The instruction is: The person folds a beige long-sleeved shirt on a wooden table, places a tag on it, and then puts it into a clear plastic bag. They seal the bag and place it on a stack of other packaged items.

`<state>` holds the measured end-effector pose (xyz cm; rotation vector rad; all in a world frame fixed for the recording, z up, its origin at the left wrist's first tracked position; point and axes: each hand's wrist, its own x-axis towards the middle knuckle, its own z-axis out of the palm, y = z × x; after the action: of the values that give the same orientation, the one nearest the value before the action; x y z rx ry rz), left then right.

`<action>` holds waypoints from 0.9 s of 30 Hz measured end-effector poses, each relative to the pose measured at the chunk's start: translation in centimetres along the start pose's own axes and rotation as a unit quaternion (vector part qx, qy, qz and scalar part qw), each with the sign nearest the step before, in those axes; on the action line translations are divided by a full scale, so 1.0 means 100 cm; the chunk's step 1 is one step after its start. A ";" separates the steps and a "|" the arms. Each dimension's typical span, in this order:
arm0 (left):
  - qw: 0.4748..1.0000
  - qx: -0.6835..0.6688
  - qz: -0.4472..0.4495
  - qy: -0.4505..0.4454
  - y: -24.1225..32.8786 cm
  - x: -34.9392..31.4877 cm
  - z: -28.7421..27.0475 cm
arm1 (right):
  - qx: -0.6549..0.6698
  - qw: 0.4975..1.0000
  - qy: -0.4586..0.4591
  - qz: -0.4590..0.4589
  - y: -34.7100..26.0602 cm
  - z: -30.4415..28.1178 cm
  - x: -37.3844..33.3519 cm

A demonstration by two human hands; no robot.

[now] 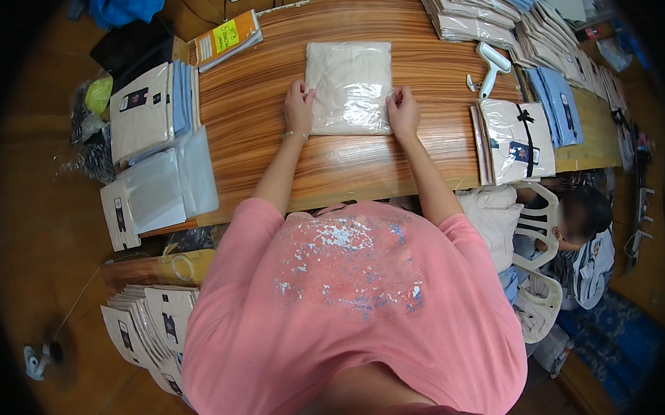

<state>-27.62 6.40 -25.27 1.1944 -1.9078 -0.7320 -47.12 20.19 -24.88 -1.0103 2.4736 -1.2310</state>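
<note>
A folded cream garment in a clear plastic bag (349, 81) lies flat on the wood-grain table (253, 100) in front of me. My left hand (298, 109) is closed on the bag's left edge, thumb and fingers pinched together. At the right edge, my right hand (404, 114) pinches the plastic in the same way. Glare covers part of the bag's lower half. My forearms reach in from the table's near edge.
Bagged garments (141, 112) and clear empty bags (153, 185) lie at the left. An orange notebook (229, 40) is at the back left. To the right are a lint roller (494, 65) and a ribbon-tied stack (519, 136). A person (581, 219) is beyond white plastic chairs (537, 228).
</note>
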 end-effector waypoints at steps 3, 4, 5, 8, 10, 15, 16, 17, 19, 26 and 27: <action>0.990 0.089 0.098 0.041 0.004 0.000 0.001 | -0.049 0.994 0.029 -0.092 -0.005 -0.002 -0.005; 0.980 0.124 0.144 0.059 0.005 0.000 0.001 | -0.056 0.993 0.034 -0.101 -0.005 -0.002 -0.004; 0.983 0.126 0.123 0.045 0.009 0.000 -0.001 | -0.063 0.991 0.041 -0.108 -0.003 -0.002 -0.001; 0.991 0.127 0.051 0.006 0.012 -0.002 -0.009 | -0.089 0.990 0.041 -0.103 0.004 -0.005 -0.002; 0.993 0.119 -0.008 -0.014 -0.001 -0.004 -0.014 | -0.100 0.990 0.029 -0.093 0.001 0.000 -0.002; 0.953 0.265 0.021 -0.142 -0.009 -0.018 -0.032 | -0.143 0.984 0.045 -0.100 0.004 -0.002 -0.009; 0.941 0.297 0.036 -0.161 -0.007 -0.023 -0.033 | -0.162 0.980 0.045 -0.103 0.005 -0.002 -0.010; 0.937 0.304 0.035 -0.169 -0.009 -0.025 -0.033 | -0.181 0.977 0.043 -0.108 0.006 -0.003 -0.011; 0.929 0.319 0.036 -0.185 -0.013 -0.027 -0.032 | -0.216 0.969 0.035 -0.116 0.008 -0.002 -0.013; 0.907 0.372 0.027 -0.196 -0.021 -0.023 -0.028 | -0.300 0.943 -0.051 -0.134 0.015 -0.013 -0.018; 0.909 0.356 0.011 -0.217 -0.018 -0.020 -0.029 | -0.316 0.938 -0.070 -0.128 0.013 -0.017 -0.019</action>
<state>-23.81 7.28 -25.64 1.5172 -2.6955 -0.2839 -47.13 23.02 -25.06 -1.5427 2.7340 -0.3645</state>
